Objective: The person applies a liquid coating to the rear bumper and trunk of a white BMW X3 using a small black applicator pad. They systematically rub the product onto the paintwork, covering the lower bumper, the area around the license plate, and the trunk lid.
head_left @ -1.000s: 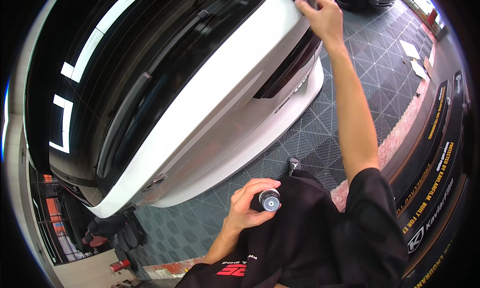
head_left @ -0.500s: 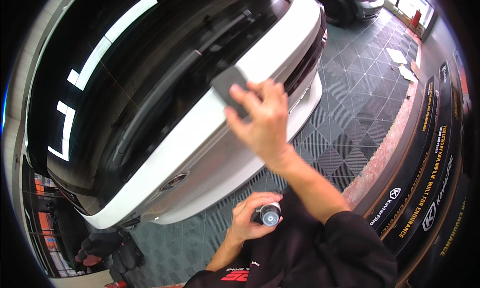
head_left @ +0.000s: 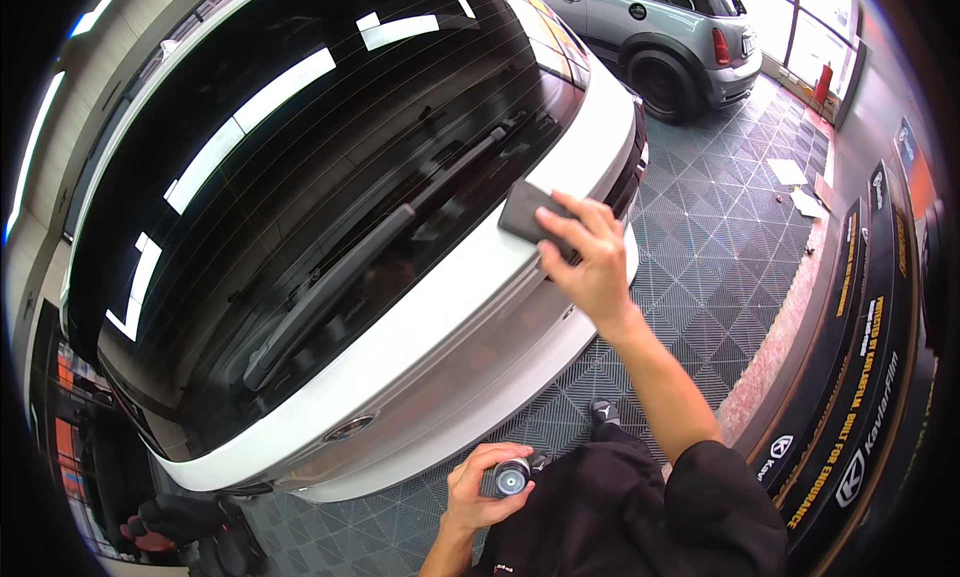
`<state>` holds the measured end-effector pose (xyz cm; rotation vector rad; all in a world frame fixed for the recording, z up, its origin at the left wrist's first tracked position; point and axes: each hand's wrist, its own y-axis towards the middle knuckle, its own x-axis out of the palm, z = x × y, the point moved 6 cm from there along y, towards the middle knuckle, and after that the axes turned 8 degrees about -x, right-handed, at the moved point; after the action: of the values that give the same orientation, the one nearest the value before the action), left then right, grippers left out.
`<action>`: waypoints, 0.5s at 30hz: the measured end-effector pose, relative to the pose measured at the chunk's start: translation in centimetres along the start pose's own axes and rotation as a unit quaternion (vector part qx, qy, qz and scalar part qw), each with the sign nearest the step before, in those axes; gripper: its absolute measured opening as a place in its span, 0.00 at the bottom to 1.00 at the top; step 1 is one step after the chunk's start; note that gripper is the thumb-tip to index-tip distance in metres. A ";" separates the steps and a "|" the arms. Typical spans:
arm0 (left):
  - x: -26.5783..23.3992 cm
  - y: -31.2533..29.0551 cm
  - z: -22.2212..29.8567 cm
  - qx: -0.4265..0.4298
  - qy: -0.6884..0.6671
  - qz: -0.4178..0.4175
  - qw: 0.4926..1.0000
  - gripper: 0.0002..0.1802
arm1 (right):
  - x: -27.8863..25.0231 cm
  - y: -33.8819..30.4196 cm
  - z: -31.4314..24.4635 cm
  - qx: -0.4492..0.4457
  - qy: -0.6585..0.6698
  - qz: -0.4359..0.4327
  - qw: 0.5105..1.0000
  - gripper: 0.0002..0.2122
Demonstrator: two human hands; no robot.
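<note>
My right hand (head_left: 592, 257) grips a dark grey rectangular applicator block (head_left: 532, 215), its flat side lying against the white tailgate (head_left: 420, 295) just below the rear window (head_left: 300, 217). Thumb and fingers hold the block at its right end. Lower down, close to my body, my left hand (head_left: 474, 492) is wrapped around a small bottle (head_left: 512, 476). The bottle's round top faces up, and most of its body is hidden in the hand. A black rear wiper (head_left: 330, 295) lies along the glass to the left of the block.
A grey car (head_left: 690, 52) stands at the far right beyond the white car. Black printed panels (head_left: 850, 397) line the right side. Papers (head_left: 800, 187) lie on the grey tiled floor (head_left: 690, 267). Dark padded items (head_left: 190, 532) sit at the lower left.
My right hand has slid the block to the right along the white tailgate. The view has tilted up, showing more of the grey car. My left hand still holds the bottle.
</note>
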<state>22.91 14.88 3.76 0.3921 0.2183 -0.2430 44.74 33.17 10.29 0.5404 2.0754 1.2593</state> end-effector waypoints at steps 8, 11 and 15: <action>5.2 5.1 -0.5 -0.034 0.019 0.046 0.998 0.27 | 0.2 5.5 15.6 0.033 0.036 0.019 0.999 0.17; 6.8 6.5 -0.3 -0.044 0.021 0.074 0.996 0.27 | 0.7 7.4 21.4 0.060 0.053 0.015 0.997 0.16; 8.7 7.6 -0.4 -0.055 0.023 0.104 0.993 0.27 | 1.7 9.3 28.0 0.137 0.091 0.014 0.986 0.16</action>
<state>33.16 20.17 3.79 0.3090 0.2331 -0.0172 63.46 55.99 8.68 0.5952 2.4233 1.0784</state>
